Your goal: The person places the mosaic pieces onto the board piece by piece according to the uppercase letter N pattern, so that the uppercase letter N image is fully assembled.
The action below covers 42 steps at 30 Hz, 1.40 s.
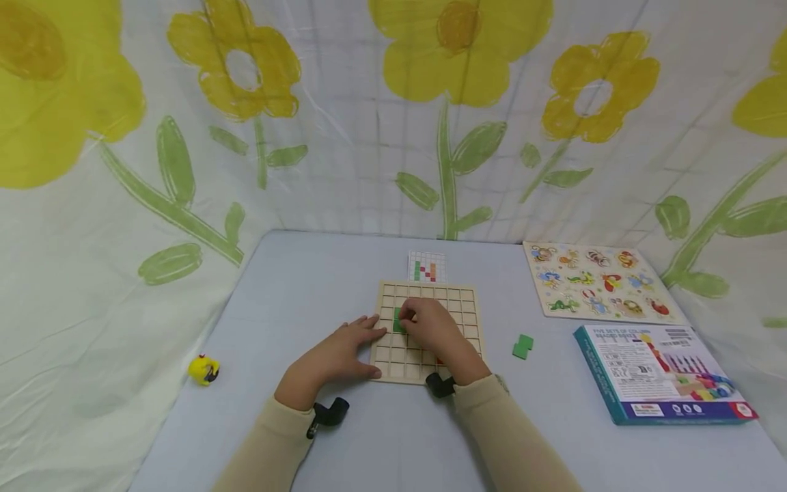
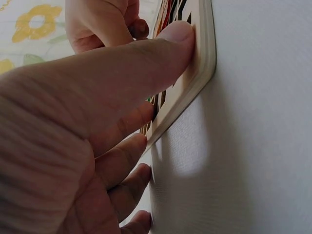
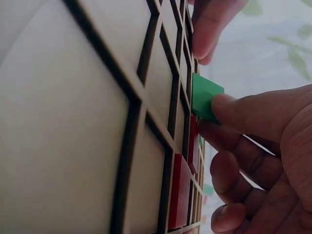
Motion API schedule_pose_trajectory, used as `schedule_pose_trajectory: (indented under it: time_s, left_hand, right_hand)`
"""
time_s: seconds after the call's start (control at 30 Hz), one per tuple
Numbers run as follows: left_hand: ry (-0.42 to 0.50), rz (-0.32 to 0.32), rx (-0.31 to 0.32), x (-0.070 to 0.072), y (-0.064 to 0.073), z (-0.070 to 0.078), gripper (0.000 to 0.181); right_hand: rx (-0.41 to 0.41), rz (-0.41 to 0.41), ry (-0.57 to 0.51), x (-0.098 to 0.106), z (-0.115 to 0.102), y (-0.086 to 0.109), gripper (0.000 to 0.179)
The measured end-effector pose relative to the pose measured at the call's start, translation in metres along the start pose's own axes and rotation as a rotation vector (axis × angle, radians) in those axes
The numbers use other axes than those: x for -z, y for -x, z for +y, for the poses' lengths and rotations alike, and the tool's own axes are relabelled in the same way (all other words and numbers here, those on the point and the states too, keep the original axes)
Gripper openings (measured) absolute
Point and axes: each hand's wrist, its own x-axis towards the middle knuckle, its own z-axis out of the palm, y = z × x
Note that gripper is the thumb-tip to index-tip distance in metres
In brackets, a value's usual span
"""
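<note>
A wooden grid board point(image 1: 465, 298) lies flat on the table. My right hand point(image 1: 435, 328) is over the board's left half and pinches a green square tile point(image 3: 205, 97) between thumb and fingers; the tile stands tilted against the grid. More green point(image 1: 397, 316) shows on the board beside those fingertips. Red tiles point(image 3: 181, 195) sit in the grid below the held one, mostly hidden by my right hand in the head view. My left hand point(image 1: 338, 355) rests at the board's left edge with fingers spread, its thumb point(image 2: 178, 36) touching the near-left corner.
Behind the board lies a pattern card point(image 1: 427, 266) with coloured squares. Loose green tiles point(image 1: 523, 346) lie to the right. Farther right are an insect puzzle board point(image 1: 599, 280) and a flat toy box point(image 1: 667, 376). A small yellow toy point(image 1: 203, 370) stands at the left table edge.
</note>
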Motion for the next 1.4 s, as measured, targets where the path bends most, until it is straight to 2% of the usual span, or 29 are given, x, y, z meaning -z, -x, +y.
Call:
schedule_pose_trajectory:
  time_s: [0.2, 0.33, 0.53, 0.63, 0.77, 0.87, 0.97, 1.03, 1.13, 1.2, 1.3, 1.4]
  left_hand:
    - [-0.006, 0.0, -0.015, 0.0, 0.001, 0.0, 0.083]
    - [-0.016, 0.005, -0.038, 0.0, 0.001, 0.0, 0.082]
    - [-0.015, 0.005, -0.036, 0.0, 0.0, 0.0, 0.081]
    - [-0.017, 0.004, -0.032, 0.0, 0.0, 0.001, 0.081]
    - [-0.019, 0.005, -0.026, -0.001, 0.0, 0.0, 0.082]
    - [-0.017, 0.005, -0.018, -0.002, -0.001, 0.0, 0.083]
    - [-0.025, 0.005, -0.006, -0.002, -0.001, 0.001, 0.084]
    - [-0.029, 0.005, 0.003, -0.002, -0.001, 0.003, 0.084]
    - [-0.025, 0.004, 0.009, -0.001, 0.0, 0.004, 0.083]
    - [-0.014, 0.004, 0.009, -0.001, 0.002, 0.006, 0.083]
    - [-0.005, -0.002, 0.017, -0.001, 0.002, 0.006, 0.083]
    - [0.0, 0.0, 0.018, -0.002, 0.002, 0.006, 0.083]
  right_hand:
    - [0.014, -0.011, 0.034, 0.0, -0.001, -0.001, 0.004]
    - [0.036, -0.01, 0.106, -0.001, -0.003, -0.002, 0.008]
    - [0.05, -0.012, 0.181, -0.002, -0.005, -0.003, 0.012]
    - [0.052, -0.01, 0.146, 0.001, -0.004, -0.001, 0.012]
    - [0.024, 0.013, 0.012, 0.015, 0.004, 0.01, 0.009]
    - [-0.009, 0.063, -0.08, 0.034, 0.021, 0.024, 0.006]
    - [-0.042, 0.118, -0.087, 0.06, 0.051, 0.037, 0.009]
    - [-0.077, 0.141, -0.054, 0.078, 0.076, 0.046, 0.013]
    - [-0.15, 0.123, 0.002, 0.101, 0.113, 0.062, 0.021]
    - [-0.186, 0.079, 0.041, 0.111, 0.133, 0.073, 0.031]
    - [-0.183, 0.014, 0.063, 0.119, 0.154, 0.089, 0.044]
    - [-0.152, -0.005, 0.069, 0.121, 0.164, 0.101, 0.045]
